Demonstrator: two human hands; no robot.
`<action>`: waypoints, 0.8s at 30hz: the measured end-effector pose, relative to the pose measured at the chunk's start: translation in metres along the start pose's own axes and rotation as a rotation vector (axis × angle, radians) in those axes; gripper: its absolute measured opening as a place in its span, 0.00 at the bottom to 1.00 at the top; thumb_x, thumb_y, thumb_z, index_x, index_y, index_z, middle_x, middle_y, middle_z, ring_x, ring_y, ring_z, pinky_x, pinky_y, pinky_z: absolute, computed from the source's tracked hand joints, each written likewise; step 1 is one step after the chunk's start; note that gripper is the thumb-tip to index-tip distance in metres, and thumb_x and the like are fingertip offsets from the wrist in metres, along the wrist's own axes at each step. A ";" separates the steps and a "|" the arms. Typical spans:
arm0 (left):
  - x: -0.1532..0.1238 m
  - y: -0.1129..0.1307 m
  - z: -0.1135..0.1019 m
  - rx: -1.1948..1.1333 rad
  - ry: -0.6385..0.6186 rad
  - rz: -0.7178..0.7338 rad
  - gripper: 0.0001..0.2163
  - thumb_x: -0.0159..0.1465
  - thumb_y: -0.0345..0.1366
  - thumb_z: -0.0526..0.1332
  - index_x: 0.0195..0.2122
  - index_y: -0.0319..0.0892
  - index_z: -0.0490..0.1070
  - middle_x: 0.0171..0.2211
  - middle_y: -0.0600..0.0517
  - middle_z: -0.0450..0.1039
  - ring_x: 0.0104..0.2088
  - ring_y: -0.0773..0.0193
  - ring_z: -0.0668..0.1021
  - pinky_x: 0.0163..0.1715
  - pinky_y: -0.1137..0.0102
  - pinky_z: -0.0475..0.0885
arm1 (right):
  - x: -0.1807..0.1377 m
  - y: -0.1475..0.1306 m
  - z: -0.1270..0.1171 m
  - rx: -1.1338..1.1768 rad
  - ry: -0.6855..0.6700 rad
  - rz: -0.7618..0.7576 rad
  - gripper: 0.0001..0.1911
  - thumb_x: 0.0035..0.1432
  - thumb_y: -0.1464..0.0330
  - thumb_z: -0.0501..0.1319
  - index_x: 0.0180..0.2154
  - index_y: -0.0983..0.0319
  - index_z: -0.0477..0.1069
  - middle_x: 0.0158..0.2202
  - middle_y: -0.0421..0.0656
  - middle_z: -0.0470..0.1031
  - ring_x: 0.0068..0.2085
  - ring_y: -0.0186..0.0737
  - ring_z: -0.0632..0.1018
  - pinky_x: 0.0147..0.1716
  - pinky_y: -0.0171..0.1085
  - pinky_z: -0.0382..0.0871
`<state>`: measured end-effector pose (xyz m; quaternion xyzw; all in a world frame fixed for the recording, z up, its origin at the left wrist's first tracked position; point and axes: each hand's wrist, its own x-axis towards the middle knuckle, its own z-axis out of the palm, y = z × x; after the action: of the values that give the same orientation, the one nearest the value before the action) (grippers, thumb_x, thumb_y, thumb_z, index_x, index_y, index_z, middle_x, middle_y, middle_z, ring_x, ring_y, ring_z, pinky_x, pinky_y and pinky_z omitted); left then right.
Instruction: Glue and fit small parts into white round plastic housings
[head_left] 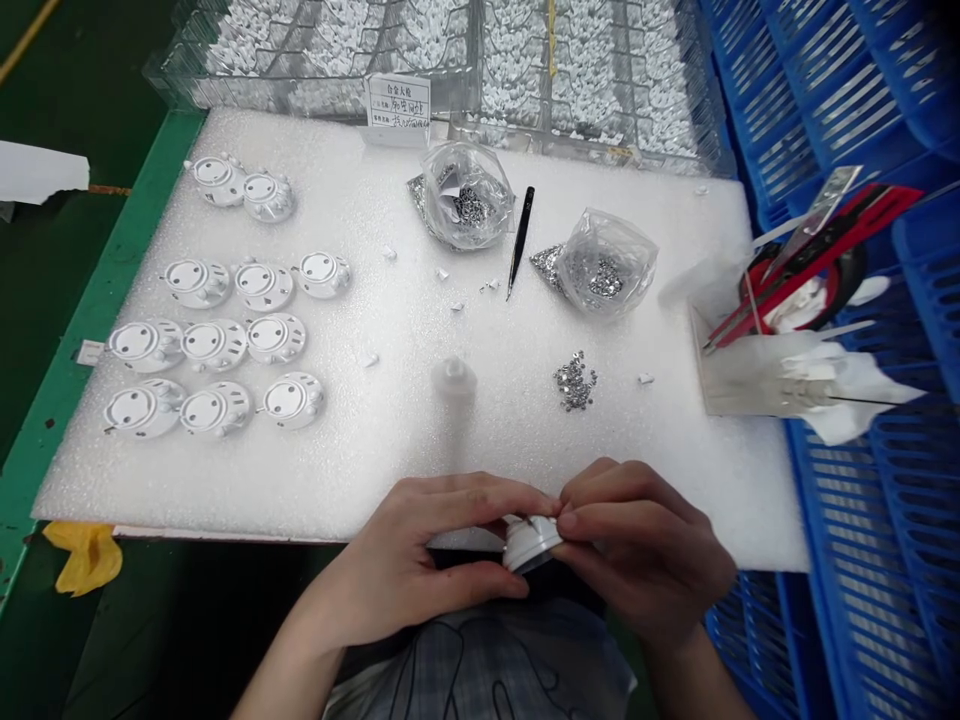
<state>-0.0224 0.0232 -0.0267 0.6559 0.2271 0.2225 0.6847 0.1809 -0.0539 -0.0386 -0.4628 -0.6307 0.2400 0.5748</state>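
Note:
Between both hands, just past the near edge of the white foam sheet [420, 450], is a round white plastic part [531, 545] held at a tilt. My left hand [442, 550] grips it from the left, with the thumb below and the fingers over its top. At its upper right, the thumb and fingers of my right hand [637, 550] are pinched together on its edge. Whether a small piece sits in that pinch is hidden. Several similar white parts [214, 345] with dark round spots lie in rows on the left. A small pile of shiny metal bits [575, 382] lies above my right hand.
Two clear bags [469, 195] [607, 265] of metal bits flank black tweezers [520, 243]. A small translucent bottle [454, 378] stands mid-sheet. Compartment trays [585, 70] of white pieces line the back. At right, a holder [739, 375] with red-handled tools stands beside blue crates [862, 530].

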 end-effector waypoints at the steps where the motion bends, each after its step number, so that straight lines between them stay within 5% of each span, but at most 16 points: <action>1: 0.000 0.000 0.000 0.000 -0.004 0.010 0.20 0.67 0.36 0.72 0.60 0.53 0.79 0.49 0.51 0.85 0.46 0.61 0.85 0.49 0.73 0.78 | 0.000 0.000 0.000 0.011 0.000 -0.004 0.06 0.63 0.77 0.68 0.41 0.63 0.77 0.32 0.40 0.78 0.32 0.34 0.79 0.30 0.34 0.78; 15: 0.000 -0.004 0.001 -0.022 -0.001 0.088 0.23 0.66 0.32 0.73 0.62 0.54 0.77 0.52 0.51 0.84 0.49 0.62 0.85 0.51 0.75 0.77 | 0.001 -0.001 0.000 0.021 -0.007 -0.028 0.06 0.62 0.78 0.68 0.40 0.63 0.78 0.31 0.41 0.78 0.31 0.34 0.79 0.29 0.34 0.78; 24: 0.000 -0.002 0.000 -0.007 0.008 0.061 0.21 0.67 0.33 0.72 0.61 0.53 0.78 0.51 0.49 0.85 0.49 0.58 0.85 0.51 0.71 0.79 | 0.003 -0.002 0.000 -0.012 -0.021 -0.023 0.16 0.62 0.79 0.66 0.49 0.60 0.80 0.32 0.40 0.77 0.30 0.34 0.78 0.26 0.34 0.77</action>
<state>-0.0225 0.0225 -0.0286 0.6592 0.2087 0.2467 0.6790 0.1805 -0.0520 -0.0349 -0.4566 -0.6433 0.2344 0.5682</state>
